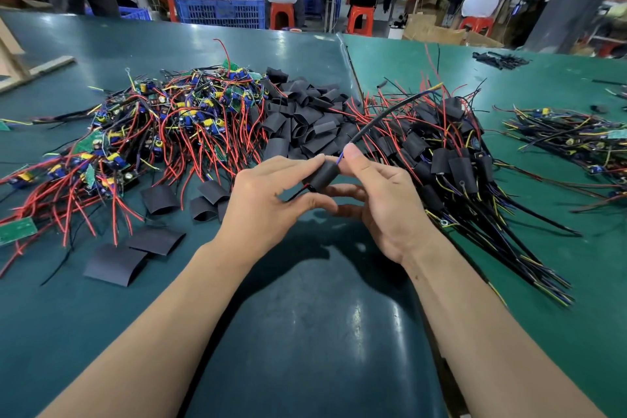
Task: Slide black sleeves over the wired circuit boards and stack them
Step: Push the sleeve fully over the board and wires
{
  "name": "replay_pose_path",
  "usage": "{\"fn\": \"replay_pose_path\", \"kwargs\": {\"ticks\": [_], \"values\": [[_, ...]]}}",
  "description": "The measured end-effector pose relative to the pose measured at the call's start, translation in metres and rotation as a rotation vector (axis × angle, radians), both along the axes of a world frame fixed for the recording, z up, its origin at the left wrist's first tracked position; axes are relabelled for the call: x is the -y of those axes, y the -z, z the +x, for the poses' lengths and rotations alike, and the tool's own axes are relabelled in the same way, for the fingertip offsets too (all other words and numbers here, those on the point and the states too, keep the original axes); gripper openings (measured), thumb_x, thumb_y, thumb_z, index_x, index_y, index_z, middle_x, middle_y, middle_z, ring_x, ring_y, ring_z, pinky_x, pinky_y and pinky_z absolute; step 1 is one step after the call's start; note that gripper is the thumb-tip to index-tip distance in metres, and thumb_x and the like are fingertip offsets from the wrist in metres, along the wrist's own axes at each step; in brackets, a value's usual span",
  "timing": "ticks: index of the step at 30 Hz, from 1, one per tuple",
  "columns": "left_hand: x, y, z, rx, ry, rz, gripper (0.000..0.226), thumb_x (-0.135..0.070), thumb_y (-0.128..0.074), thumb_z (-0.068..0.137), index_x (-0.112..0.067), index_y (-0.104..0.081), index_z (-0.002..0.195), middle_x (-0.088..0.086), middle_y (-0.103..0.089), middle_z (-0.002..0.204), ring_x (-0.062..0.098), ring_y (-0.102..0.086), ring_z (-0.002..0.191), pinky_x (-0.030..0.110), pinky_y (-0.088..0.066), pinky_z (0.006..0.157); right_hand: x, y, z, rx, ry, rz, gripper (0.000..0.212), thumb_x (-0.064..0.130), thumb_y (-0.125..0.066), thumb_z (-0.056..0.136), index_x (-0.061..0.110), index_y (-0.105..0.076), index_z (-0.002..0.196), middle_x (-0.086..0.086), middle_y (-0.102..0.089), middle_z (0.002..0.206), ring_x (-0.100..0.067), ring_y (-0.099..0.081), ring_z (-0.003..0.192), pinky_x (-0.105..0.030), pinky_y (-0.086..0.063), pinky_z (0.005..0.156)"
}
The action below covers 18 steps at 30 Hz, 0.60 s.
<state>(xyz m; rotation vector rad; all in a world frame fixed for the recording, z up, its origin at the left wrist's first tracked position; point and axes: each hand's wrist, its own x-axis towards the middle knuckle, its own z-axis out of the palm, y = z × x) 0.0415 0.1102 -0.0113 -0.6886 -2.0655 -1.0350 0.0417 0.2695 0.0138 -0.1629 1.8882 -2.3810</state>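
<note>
We have one black sleeve (321,176) up off the bench (305,332), held between both hands just in front of us: our left hand (271,200) pinches its near end between thumb and fingers, and our right hand (376,200) pinches the far end, thumb on top where the blue and red leads come out. The board itself seems to be already inside the sleeve (we cannot see any green of it, so how far in it sits is a guess). A thicker black cable (383,114) rises from the right-hand end toward the pile of finished pieces (451,159) on our right. To do this step well, we should keep the left-hand pinch firm on the sleeve and let the right hand draw the leads straight along the sleeve's axis, not sideways, so the tall parts on the board do not snag the edge. We want the sleeve to sit evenly over the board, wires free at both ends. Then it goes onto the right-hand pile, cables lying the same way as the others. The heap of bare boards (159,125) on the left and the loose sleeves (302,115) in the middle suggest plenty of work remains.
</note>
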Motion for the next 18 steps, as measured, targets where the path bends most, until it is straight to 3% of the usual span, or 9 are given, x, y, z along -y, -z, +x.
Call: {"fn": "replay_pose_path", "kwargs": {"ticks": [6,10,13,16,18], "values": [[0.000,-0.001,0.000,-0.026,0.038,-0.009,0.049,-0.022,-0.083,0.069,-0.005,-0.070,0.114,0.003,-0.075,0.094,0.028,-0.067,0.077,0.041,-0.056,0.075,-0.003,-0.002,0.000,-0.035,0.006,0.020,0.027,0.029,-0.061,0.096,0.017,-0.079,0.080,-0.003,-0.074,0.090,-0.017,-0.066,0.069,-0.028,-0.052,0.054],[0.001,0.000,-0.002,-0.024,0.045,-0.037,0.044,-0.020,-0.083,0.069,0.000,-0.073,0.107,0.008,-0.074,0.084,0.030,-0.064,0.074,0.041,-0.054,0.074,-0.010,-0.002,-0.002,-0.032,0.018,-0.042,0.022,0.024,-0.067,0.090,0.018,-0.077,0.070,0.001,-0.074,0.079,-0.012,-0.067,0.067,-0.023,-0.052,0.054],[0.003,-0.001,-0.002,-0.032,0.051,-0.034,0.040,-0.014,-0.082,0.071,0.000,-0.073,0.107,0.003,-0.074,0.090,0.027,-0.063,0.077,0.039,-0.054,0.075,-0.010,-0.003,-0.003,-0.002,-0.036,-0.090,0.015,0.027,-0.072,0.078,0.017,-0.075,0.067,0.000,-0.073,0.080,-0.014,-0.069,0.068,-0.024,-0.053,0.056],[0.006,-0.002,-0.003,-0.055,0.028,-0.044,0.038,-0.014,-0.083,0.072,-0.001,-0.074,0.106,0.004,-0.075,0.092,0.027,-0.065,0.080,0.038,-0.054,0.076,-0.009,-0.001,-0.004,0.024,-0.047,-0.132,0.009,0.019,-0.073,0.081,0.013,-0.073,0.075,-0.006,-0.072,0.079,-0.017,-0.068,0.064,-0.022,-0.054,0.055],[0.006,-0.002,-0.003,-0.072,0.022,-0.049,0.038,-0.017,-0.083,0.072,-0.002,-0.074,0.106,0.004,-0.074,0.091,0.027,-0.065,0.081,0.038,-0.054,0.075,-0.010,-0.001,-0.004,0.071,-0.086,-0.110,0.015,0.025,-0.073,0.080,0.012,-0.067,0.085,-0.006,-0.070,0.074,-0.015,-0.066,0.058,-0.020,-0.052,0.049]]}}
